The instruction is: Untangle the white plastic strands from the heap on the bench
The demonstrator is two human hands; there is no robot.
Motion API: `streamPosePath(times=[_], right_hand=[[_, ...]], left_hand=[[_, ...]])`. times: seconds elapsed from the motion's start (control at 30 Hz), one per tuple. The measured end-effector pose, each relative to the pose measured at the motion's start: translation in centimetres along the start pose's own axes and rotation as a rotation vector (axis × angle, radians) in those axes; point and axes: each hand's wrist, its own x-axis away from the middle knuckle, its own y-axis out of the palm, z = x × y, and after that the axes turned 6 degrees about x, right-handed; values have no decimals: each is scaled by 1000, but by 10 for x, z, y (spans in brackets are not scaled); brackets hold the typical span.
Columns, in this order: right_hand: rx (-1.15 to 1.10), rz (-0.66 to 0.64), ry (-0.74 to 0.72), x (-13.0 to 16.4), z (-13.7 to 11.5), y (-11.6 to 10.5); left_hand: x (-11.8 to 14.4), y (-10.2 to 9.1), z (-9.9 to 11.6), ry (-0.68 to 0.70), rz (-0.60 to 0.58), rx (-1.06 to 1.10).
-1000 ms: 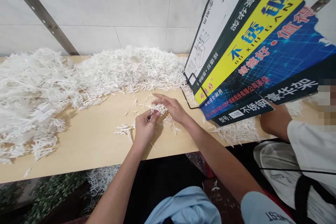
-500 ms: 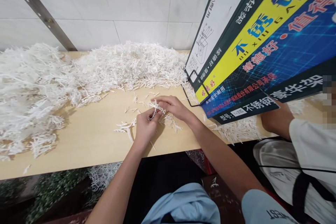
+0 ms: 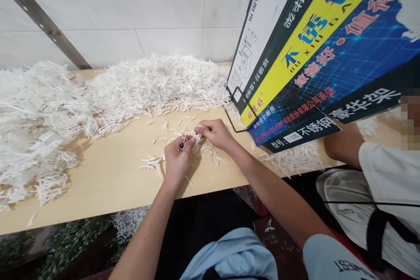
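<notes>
Between my two hands is a white branched plastic sprig (image 3: 197, 136), partly covered by the fingers. My left hand (image 3: 177, 158) is closed on it with thumb and fingers pinched. From the other side my right hand (image 3: 215, 134) pinches it too, its fingers bent inward. Thin loose white sticks (image 3: 211, 154) lie on the table under and beside the hands. A few larger white pieces (image 3: 153, 162) rest just left of my left hand.
White sprigs form a long heap (image 3: 157, 81) along the tiled wall and a larger pile (image 3: 36, 122) at left. A printed cardboard box (image 3: 315, 57) stands right on the wooden table (image 3: 108, 175), beside a black wire frame (image 3: 235, 129). Another person's arm (image 3: 344, 142) is beyond it.
My right hand's fingers have curled in from a more stretched pose and pinch the sprig. My left hand stays closed on it. The view has shifted slightly.
</notes>
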Motion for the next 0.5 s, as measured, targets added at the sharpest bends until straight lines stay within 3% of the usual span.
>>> streamPosePath(times=[0.1,0.17,0.23,0.37,0.43,0.5], right_hand=[[-173,330,113,-6,9,-3],[-294,459,162,-10,13,-6],[-270,360,122,-10,10,-6],[-55,-22,-61,-4,1,-3],[-63,15,-16,-5,4,-3],[-164,221,80,-8,9,-6]], left_hand=[[1,0,-1,-11,-31,-4],[3,-1,-1,-15,-9,-29],[4,-1,0,-13,19,-45],[3,-1,0,-11,0,-35],[3,-1,0,-41,-11,-23],[3,0,-1,-72,19,-27]])
